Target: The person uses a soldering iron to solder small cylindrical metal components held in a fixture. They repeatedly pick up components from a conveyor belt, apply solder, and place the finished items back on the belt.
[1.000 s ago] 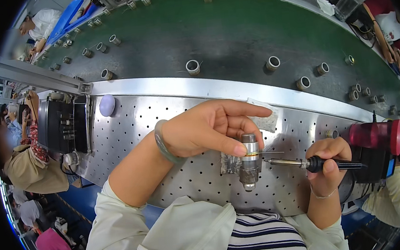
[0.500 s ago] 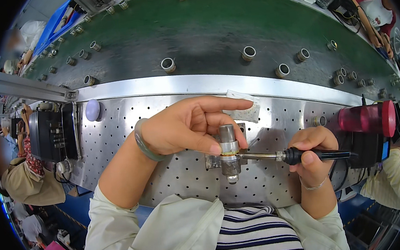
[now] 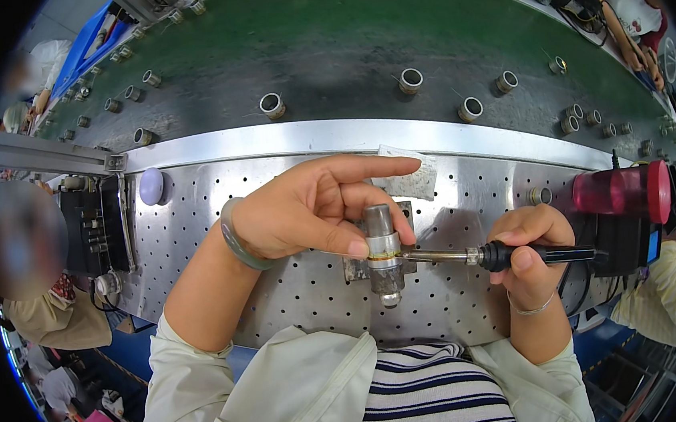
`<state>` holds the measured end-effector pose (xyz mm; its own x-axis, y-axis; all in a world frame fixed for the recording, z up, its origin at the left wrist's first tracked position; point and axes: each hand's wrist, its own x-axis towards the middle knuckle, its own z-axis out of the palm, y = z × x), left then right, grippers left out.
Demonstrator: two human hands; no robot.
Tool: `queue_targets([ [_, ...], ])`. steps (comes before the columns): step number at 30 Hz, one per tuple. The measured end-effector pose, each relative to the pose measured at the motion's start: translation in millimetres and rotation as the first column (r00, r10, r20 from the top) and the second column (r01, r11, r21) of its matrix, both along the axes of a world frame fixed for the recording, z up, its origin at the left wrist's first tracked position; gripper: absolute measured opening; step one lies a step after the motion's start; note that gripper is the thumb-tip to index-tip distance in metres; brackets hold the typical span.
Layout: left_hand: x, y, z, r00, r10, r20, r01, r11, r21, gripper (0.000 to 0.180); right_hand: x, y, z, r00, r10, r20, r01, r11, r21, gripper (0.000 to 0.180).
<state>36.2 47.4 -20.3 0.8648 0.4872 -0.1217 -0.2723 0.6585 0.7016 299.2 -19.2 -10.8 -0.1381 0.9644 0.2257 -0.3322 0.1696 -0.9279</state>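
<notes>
My left hand [image 3: 294, 215] pinches a metal cylindrical part [image 3: 384, 245] between the thumb and a lower finger, while its index finger stretches out above. The part lies on a small metal block [image 3: 356, 270], partly hidden under it, and has a rounded shiny end toward me. A soldering iron [image 3: 555, 255] with a black handle is in the closed fingers of my right hand [image 3: 535, 243]. From the right, its metal tip meets the part at the thin yellowish band around its middle.
A perforated metal bench [image 3: 298, 303] lies beneath. Behind its rail, a green conveyor belt [image 3: 324, 51] carries several small metal cylinders. Nearby are a white packet [image 3: 409, 177], a lavender egg-shaped object [image 3: 152, 186], a pink container [image 3: 614, 191] and a loose metal ring [image 3: 540, 195]. Other people work around.
The cylinders on the belt appear shifted slightly left and up, as does the whole view a little. Both hands keep their grips. A person's head has come into sight at the left.
</notes>
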Motion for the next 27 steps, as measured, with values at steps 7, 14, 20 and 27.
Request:
queue_targets([
  [7, 2.8, -0.6, -5.5, 0.997, 0.035, 0.063, -0.034, 0.999, -0.019, 0.082, 3.3, 0.2, -3.1, 1.000, 0.017, 0.013, -0.018, 0.996, 0.086, 0.014],
  [14, 2.2, 0.3, -5.4, 0.997, 0.030, 0.065, -0.029, 0.999, -0.015, 0.083, 3.0, 1.3, -0.7, 0.996, 0.092, -0.016, -0.089, 0.986, 0.140, 0.015],
  [20, 6.7, 1.3, -5.4, 0.998, 0.036, 0.052, -0.036, 0.999, 0.000, 0.084, 10.1, 1.9, -2.7, 0.998, 0.053, -0.022, -0.050, 0.992, 0.118, 0.015],
  [27, -5.0, -2.0, -5.3, 0.993, 0.113, 0.033, -0.113, 0.993, 0.024, 0.083, -4.1, 3.7, 2.1, 0.999, 0.004, -0.048, 0.000, 0.997, 0.083, 0.020],
])
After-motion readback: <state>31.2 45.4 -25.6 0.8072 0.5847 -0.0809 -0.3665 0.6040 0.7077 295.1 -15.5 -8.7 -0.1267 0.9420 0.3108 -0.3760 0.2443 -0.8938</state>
